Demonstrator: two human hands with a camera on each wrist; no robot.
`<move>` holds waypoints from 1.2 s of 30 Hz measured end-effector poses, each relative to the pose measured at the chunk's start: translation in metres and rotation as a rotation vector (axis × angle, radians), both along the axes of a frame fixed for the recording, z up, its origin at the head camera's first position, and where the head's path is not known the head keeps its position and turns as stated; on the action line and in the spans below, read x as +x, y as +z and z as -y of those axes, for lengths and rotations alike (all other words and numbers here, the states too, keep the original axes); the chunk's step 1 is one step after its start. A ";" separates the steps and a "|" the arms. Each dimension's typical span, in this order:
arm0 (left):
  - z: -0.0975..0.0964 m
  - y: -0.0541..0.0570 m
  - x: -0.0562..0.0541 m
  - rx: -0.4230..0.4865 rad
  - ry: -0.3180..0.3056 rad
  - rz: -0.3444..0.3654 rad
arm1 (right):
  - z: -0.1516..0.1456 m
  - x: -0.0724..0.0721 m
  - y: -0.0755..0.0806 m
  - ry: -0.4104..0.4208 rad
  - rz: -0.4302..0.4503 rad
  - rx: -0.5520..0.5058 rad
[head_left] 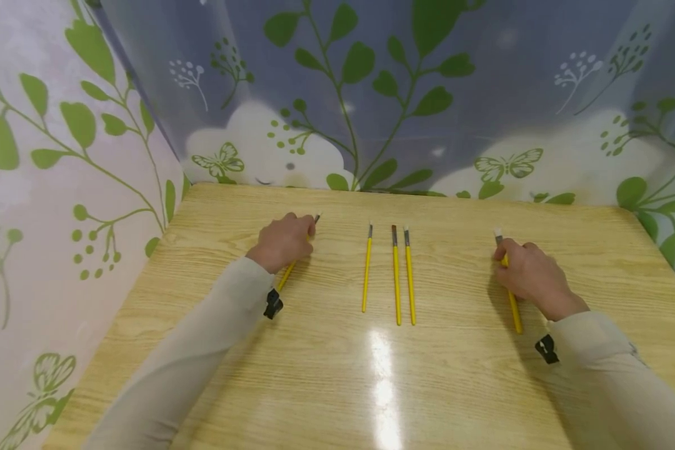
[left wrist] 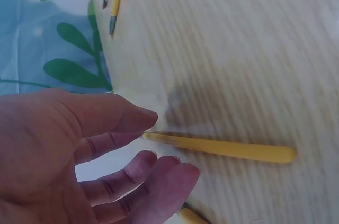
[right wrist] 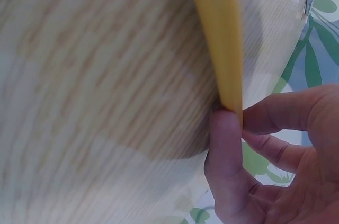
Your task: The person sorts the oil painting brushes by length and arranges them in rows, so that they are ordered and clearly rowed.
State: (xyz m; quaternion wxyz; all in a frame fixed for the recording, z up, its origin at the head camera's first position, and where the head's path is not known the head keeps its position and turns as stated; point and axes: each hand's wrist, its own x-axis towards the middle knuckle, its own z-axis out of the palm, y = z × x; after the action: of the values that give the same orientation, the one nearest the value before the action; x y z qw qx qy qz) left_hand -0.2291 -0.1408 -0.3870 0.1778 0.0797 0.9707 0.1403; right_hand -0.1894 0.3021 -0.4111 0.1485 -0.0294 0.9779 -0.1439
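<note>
Leaf-patterned backdrop (head_left: pixel 506 31) meets a wood-grained table (head_left: pixel 292 394). Palm down, the left hand (head_left: pixel 284 240) pinches a slim yellow brush (head_left: pixel 287 275); the right hand (head_left: pixel 534 275) pinches a white-tipped brush (head_left: pixel 514 312). Three brushes (head_left: pixel 396 275) lie between. The left wrist view adds another yellow handle (left wrist: pixel 193 216) at its bottom edge.

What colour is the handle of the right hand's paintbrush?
Yellow; the handle shows best in the right wrist view.

Wood-grain tbl (head_left: pixel 461 381); 3 yellow-handled brushes (head_left: pixel 396 275) on it, approx. parallel.
</note>
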 end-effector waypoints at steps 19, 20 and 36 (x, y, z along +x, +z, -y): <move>-0.007 -0.014 0.002 0.019 0.009 -0.055 | -0.001 0.000 -0.001 0.005 -0.003 -0.009; -0.007 -0.015 0.002 0.021 0.013 -0.057 | -0.002 0.000 -0.001 0.004 -0.002 -0.009; -0.037 -0.011 0.003 0.318 0.082 0.081 | 0.000 0.000 0.000 0.001 0.003 -0.002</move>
State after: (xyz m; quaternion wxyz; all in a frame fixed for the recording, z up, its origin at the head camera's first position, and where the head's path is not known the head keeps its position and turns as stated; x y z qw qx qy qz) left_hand -0.2260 -0.1034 -0.3981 0.1963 0.0614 0.9308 0.3022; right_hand -0.1893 0.3020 -0.4110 0.1500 -0.0298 0.9776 -0.1447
